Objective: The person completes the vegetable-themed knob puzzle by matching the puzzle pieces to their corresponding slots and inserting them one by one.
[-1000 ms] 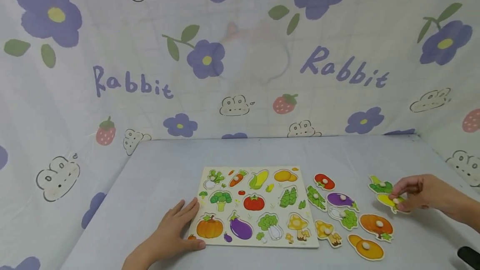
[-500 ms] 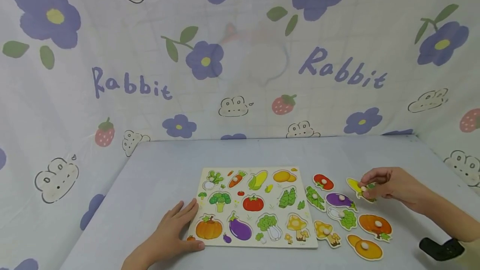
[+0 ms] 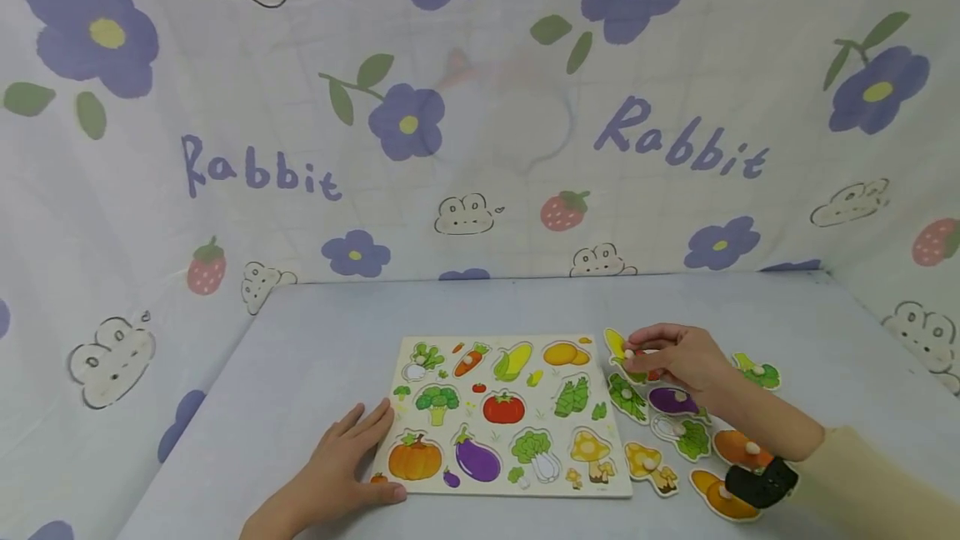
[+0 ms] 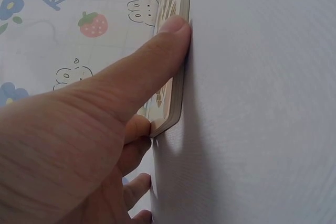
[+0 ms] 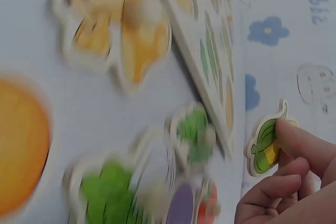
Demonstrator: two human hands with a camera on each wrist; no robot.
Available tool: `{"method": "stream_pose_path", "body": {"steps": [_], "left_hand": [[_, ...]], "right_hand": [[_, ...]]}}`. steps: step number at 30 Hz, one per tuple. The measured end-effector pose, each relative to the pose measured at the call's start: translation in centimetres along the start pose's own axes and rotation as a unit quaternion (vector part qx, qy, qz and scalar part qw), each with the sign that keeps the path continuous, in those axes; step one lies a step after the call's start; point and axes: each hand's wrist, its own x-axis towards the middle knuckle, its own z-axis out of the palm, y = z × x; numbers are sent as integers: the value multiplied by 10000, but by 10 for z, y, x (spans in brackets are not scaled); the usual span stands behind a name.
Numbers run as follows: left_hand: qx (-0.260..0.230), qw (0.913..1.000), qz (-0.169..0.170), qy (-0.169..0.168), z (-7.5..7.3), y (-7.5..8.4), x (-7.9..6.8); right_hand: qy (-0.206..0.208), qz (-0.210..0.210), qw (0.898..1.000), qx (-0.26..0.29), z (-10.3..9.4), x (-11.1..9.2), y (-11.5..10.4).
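My right hand (image 3: 686,361) pinches a yellow corn puzzle piece (image 3: 615,344) by its knob, just off the board's upper right corner. In the right wrist view the corn piece (image 5: 262,148) is held up between thumb and fingers. Flat on the table lies the wooden vegetable puzzle board (image 3: 517,480). My left hand (image 3: 337,461) rests at its lower left corner, fingers along the side, thumb on the front edge. Knobbed carrot (image 3: 471,360) and bok choy (image 3: 422,362) pieces sit in the board. A tomato piece (image 3: 655,374) is mostly hidden behind my right hand.
Right of the board lie loose pieces: asparagus (image 3: 627,398), eggplant (image 3: 671,401), cabbage (image 3: 692,438), mushroom (image 3: 647,463), potato (image 3: 723,507), pumpkin (image 3: 731,444) and broccoli (image 3: 757,372). A black strap (image 3: 761,483) on my right wrist covers parts of some. A patterned curtain (image 3: 465,132) stands behind.
My right hand has carried the corn piece left from beside the broccoli piece to the board's upper right corner. The left hand has stayed on the board.
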Motion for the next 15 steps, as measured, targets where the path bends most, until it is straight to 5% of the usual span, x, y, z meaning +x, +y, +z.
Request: {"method": "stream_pose_path", "body": {"steps": [8, 15], "left_hand": [[-34, 9999, 104, 48, 0, -3, 0], [-90, 9998, 155, 43, 1, -4, 1]], "right_hand": [[-9, -226, 9997, 68, 64, 10, -16], [182, -154, 9997, -3, 98, 18, -22]]}}
